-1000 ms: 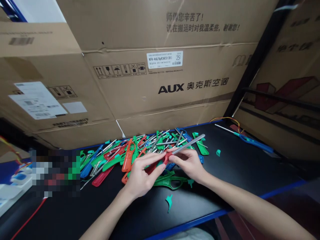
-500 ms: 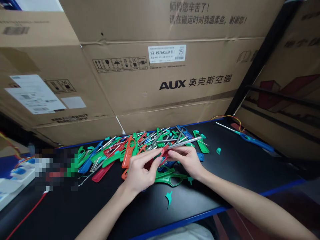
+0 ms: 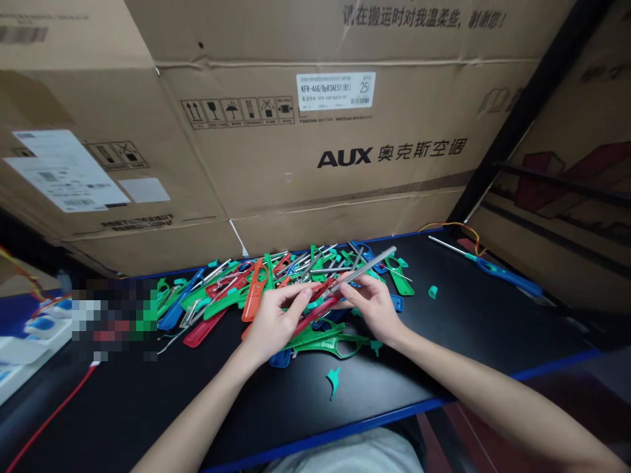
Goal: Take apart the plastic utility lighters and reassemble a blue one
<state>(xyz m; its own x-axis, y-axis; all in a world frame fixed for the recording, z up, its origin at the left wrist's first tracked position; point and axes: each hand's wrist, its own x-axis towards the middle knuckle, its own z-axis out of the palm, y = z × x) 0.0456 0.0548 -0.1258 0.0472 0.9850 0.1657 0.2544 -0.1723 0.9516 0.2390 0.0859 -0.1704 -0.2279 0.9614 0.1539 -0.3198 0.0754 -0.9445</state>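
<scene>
Between my hands is a red long-nosed lighter [image 3: 318, 310], its metal tube [image 3: 375, 264] angled up to the right. My left hand [image 3: 276, 316] is closed on the lighter's handle, thumb and fingers pinching it. My right hand [image 3: 373, 309] pinches the lighter where the tube meets the handle. Finger contact there is partly hidden. Just below lies a green lighter handle [image 3: 340, 344], with a small turquoise trigger piece [image 3: 334, 382] nearer the table's front edge. Behind my hands spreads a pile of coloured handle shells, including an orange shell [image 3: 255, 294], and metal tubes.
A blue lighter [image 3: 507, 274] lies at the right of the black table [image 3: 458, 335]. A small turquoise cap [image 3: 432, 292] sits nearby. Large cardboard boxes [image 3: 266, 190] stand along the back. At left are a white power strip [image 3: 39, 348] and a red cable [image 3: 54, 417].
The red lighter has turned so its handle reaches lower left and its tube points more steeply upward. My left hand has shifted slightly left. The camera view has tilted down a little.
</scene>
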